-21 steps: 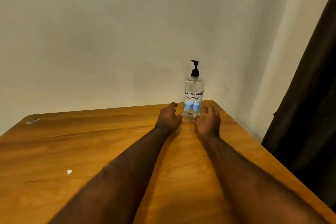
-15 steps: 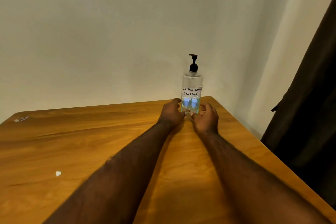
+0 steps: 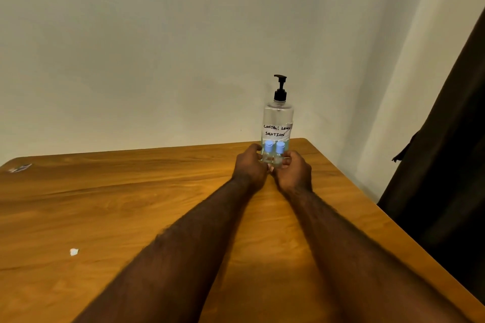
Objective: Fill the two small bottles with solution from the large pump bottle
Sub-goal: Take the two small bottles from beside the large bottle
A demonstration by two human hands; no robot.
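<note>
Hands [image 3: 273, 173] now around upright small bottles [image 3: 273, 153]

I read one piece of writing from here: a white paper label [image 3: 277, 130] stuck on the clear large pump bottle [image 3: 278, 118]. It is hand-lettered in black capitals over two lines. The upper line looks like "CONTACT LENS", though the last letter of the first word is unclear to me, and the lower line says "SOLUTION". I make out no printed brand, number or sign anywhere else.
</note>
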